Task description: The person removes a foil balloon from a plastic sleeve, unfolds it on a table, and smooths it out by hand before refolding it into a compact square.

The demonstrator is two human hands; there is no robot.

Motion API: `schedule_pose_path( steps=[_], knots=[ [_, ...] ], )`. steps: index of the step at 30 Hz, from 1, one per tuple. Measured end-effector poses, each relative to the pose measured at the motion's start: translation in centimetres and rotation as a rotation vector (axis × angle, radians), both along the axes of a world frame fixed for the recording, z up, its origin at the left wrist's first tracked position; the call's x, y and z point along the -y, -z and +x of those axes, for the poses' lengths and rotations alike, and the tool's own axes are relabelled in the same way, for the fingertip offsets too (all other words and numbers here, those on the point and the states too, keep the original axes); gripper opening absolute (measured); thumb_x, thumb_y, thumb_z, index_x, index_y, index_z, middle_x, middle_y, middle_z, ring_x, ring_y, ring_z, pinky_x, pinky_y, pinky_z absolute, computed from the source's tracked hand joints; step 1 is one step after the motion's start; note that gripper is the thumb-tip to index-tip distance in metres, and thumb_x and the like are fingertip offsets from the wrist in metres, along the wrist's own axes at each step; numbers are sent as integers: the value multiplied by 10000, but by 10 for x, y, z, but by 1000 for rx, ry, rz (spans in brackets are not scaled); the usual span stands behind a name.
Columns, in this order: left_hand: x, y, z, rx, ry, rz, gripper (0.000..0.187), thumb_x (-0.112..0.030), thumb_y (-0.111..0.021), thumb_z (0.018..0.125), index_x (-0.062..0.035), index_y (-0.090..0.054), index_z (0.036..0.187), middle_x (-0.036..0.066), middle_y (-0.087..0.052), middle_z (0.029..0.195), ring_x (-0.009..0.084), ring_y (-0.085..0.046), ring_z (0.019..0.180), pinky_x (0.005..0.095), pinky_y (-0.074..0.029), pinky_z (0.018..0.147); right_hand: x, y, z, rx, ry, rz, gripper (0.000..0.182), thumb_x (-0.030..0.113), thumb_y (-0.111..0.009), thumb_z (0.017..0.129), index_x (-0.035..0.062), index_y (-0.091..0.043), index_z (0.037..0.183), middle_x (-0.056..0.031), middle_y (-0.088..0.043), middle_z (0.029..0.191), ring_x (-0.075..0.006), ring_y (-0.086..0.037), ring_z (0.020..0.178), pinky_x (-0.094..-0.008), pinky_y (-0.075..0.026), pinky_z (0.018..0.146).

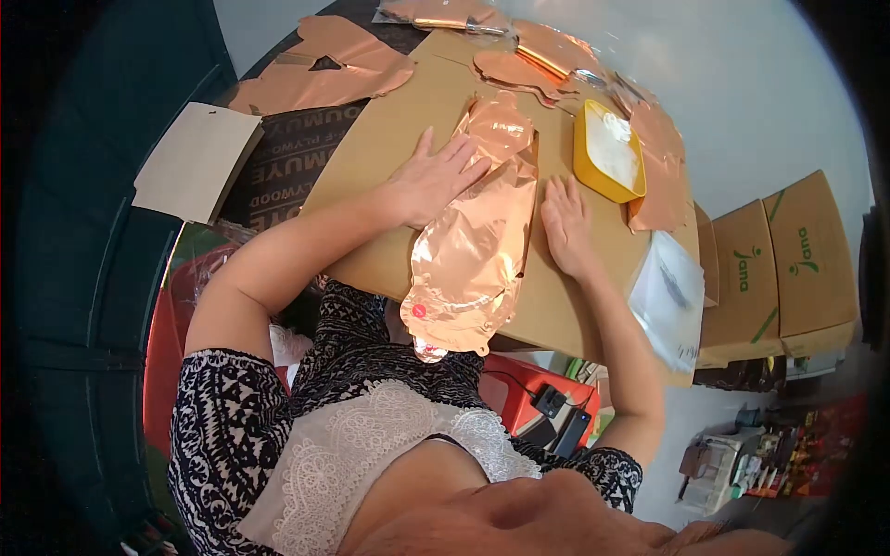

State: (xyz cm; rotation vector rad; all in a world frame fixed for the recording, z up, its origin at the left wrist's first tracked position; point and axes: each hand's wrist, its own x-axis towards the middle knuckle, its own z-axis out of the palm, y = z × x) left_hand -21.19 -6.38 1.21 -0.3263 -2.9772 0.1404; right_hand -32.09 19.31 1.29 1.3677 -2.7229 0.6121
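A shiny copper-coloured foil balloon (473,250) lies flat and partly folded on a brown cardboard sheet (389,130). Its lower end, which carries a small pink-red round mark, hangs past the near edge towards my lap. My left hand (438,182) rests on the upper part of the foil with its fingers spread. To the right of the balloon, my right hand (566,227) lies flat on the cardboard, fingers stretched out and nothing in them.
A yellow container (607,188) with white contents stands at the right. More copper foil balloons (338,65) lie along the far edge. A clear plastic bag (669,296) sits at the right edge, near cardboard boxes (751,269). At far left is a pale carton (190,157).
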Motion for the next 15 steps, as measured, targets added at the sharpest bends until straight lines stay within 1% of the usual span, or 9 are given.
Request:
schedule_pose_path(
  steps=[1, 4, 7, 10, 15],
  knots=[
    [-1, -2, 1, 5, -1, -13, 770, -168, -590, 848, -94, -229, 1524, 190, -235, 1551, 313, -167, 1468, 651, -180, 1115, 6, 1, -7, -7, -27, 22, 649, 426, -200, 1032, -53, -340, 1448, -257, -285, 1529, -386, -134, 1470, -488, -81, 1179],
    [0, 3, -2, -24, 2, -10, 814, -186, -616, 823, -82, -220, 1526, 189, -238, 1548, 312, -175, 1465, 646, -192, 1111, 26, 4, -21, -2, -68, 38, 668, 449, -197, 1031, -48, -322, 1460, -247, -282, 1535, -381, -134, 1471, -483, -68, 1182],
    [-1, 3, 0, -44, -1, -5, 859, -198, -643, 794, -70, -214, 1527, 187, -239, 1546, 316, -184, 1460, 645, -200, 1107, 39, 1, -26, -74, -54, 105, 679, 468, -211, 1027, -36, -302, 1472, -241, -276, 1540, -375, -147, 1469, -485, -66, 1183],
    [1, 1, 3, -40, -3, -35, 878, -195, -655, 777, -65, -214, 1526, 189, -240, 1544, 320, -191, 1458, 647, -201, 1104, 47, -1, -30, -129, -37, 162, 683, 482, -224, 1022, -19, -286, 1482, -224, -269, 1548, -366, -160, 1468, -494, -74, 1181],
    [3, 2, 3, -47, 17, -49, 874, -182, -658, 760, -57, -238, 1516, 198, -252, 1538, 324, -194, 1458, 651, -194, 1103, 55, 5, -41, -267, -36, 202, 657, 483, -267, 1016, 17, -309, 1479, -190, -282, 1551, -350, -193, 1461, -511, -117, 1174]
  ],
)
